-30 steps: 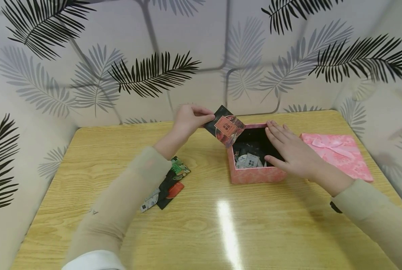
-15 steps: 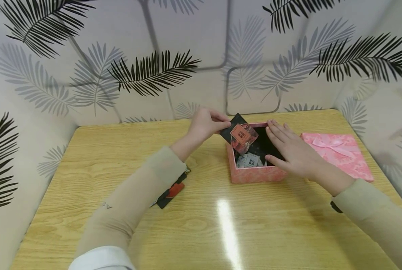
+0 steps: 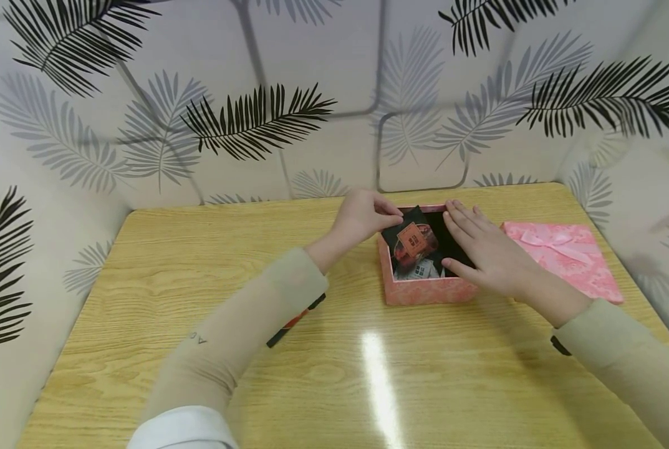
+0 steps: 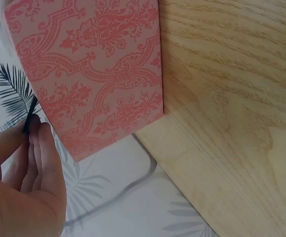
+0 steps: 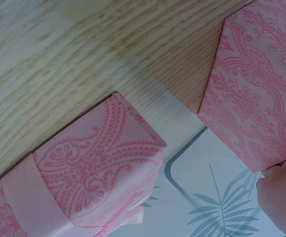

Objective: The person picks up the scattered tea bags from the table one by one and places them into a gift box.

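Note:
My left hand pinches the upper left corner of a small flat black packet with an orange label and reddish picture. The packet hangs tilted over the opening of a pink patterned box. In the left wrist view, the packet's dark edge shows between thumb and fingers, beside the box wall. Inside the box lies a pale grey packet, partly covered by the black one. My right hand rests on the box's right rim, fingers straight along it, thumb apart near the front corner.
Right of the box lies its pink lid with a ribbon bow. Black and red packets on the wooden table are mostly hidden under my left sleeve. A leaf-patterned wall stands behind the table.
My left hand has carried the black packet right and down, from the box's left edge to over its opening. My left sleeve covers more of the table packets. My right hand stays on the box.

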{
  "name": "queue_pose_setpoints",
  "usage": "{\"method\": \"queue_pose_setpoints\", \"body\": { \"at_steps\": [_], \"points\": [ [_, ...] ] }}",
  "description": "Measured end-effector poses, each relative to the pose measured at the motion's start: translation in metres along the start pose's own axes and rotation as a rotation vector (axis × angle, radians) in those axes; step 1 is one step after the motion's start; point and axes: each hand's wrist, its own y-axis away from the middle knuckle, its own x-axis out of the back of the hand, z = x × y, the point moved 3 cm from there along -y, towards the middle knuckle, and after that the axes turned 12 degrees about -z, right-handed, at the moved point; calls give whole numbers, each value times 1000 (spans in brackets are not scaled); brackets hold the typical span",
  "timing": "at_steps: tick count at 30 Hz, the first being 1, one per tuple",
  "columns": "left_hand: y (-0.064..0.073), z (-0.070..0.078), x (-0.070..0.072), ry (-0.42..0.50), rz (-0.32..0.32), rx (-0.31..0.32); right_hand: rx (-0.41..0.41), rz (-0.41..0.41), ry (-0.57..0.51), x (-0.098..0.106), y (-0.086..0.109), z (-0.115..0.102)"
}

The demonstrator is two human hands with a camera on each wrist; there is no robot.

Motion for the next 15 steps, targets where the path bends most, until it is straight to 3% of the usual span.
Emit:
{"method": "queue_pose_setpoints", "body": {
  "at_steps": [9,15],
  "points": [
    [-6,13,-14,-234,-99,-57,-26,-3,-6,-2,-2,1],
    [-7,17,-22,-317,-146,-87,-3,13,-2,-1,0,0]
  ]
}}
